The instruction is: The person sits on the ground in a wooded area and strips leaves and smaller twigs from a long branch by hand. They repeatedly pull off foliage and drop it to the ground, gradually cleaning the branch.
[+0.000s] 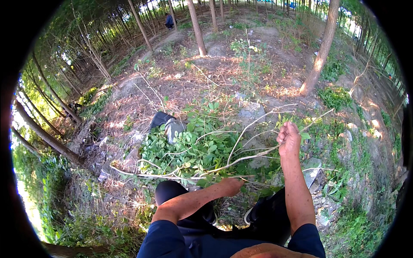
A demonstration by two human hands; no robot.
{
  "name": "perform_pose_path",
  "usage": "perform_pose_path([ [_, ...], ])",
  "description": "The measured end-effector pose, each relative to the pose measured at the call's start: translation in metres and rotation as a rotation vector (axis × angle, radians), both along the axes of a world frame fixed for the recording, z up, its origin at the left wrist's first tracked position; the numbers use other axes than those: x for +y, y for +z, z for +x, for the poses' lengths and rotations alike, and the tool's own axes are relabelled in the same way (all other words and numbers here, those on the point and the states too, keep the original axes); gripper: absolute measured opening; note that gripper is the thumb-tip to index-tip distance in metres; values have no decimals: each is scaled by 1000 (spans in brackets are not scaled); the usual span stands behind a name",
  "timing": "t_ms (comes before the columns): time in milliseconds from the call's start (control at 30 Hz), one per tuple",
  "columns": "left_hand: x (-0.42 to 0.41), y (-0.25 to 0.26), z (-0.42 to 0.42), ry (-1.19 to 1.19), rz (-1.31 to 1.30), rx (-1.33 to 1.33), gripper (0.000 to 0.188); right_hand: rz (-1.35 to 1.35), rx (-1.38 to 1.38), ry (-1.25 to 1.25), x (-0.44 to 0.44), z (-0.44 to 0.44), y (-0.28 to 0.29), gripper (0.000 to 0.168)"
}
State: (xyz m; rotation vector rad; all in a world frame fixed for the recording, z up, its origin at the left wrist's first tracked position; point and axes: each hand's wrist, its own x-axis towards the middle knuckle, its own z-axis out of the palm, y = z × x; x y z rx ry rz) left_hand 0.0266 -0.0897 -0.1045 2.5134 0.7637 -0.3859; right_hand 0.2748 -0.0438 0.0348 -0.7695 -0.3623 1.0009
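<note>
My right hand (289,137) is raised on the right, its fingers closed on a thin leafy stem (315,121) that sticks out past the knuckles. Lower down, my left hand (233,186) is curled around a stem near my knees. In front of it lies a long, mostly bare forked branch (158,176); whether its limbs join the stems in my hands is hard to tell. Beneath the branch spreads a heap of green leafy shoots (206,146). A grey stone or cloth-like lump (174,129) sits against the heap beside a dark object (160,120).
Tree trunks (319,61) rise from sloping ground with dry litter and rocks (251,113). Another slab of stone (311,172) lies right of my arm. A thin sapling (249,64) stands ahead. Far off at the upper left, a person (169,21) crouches by a trunk.
</note>
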Motion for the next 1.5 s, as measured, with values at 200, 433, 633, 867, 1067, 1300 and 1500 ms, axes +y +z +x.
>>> perform_pose_path([
  [200,1,1,2,-8,-13,43,31,-23,-18,9,0,2,-2,16],
  [433,1,-4,-1,-8,4,0,31,-22,-19,11,0,3,-3,16],
  [633,0,-12,-4,-17,31,-64,31,-3,-1,7,1,3,-5,15],
  [867,1,-5,-2,7,20,-7,30,-27,-19,10,1,3,-3,16],
  [1067,6,6,-1,27,34,19,28,-14,0,-9,1,2,-2,14],
  [1300,33,63,-4,148,61,-326,35,-4,-14,-3,1,2,-1,14],
  [1500,44,190,-8,302,128,-994,31,-19,-33,-5,0,-2,3,16],
])
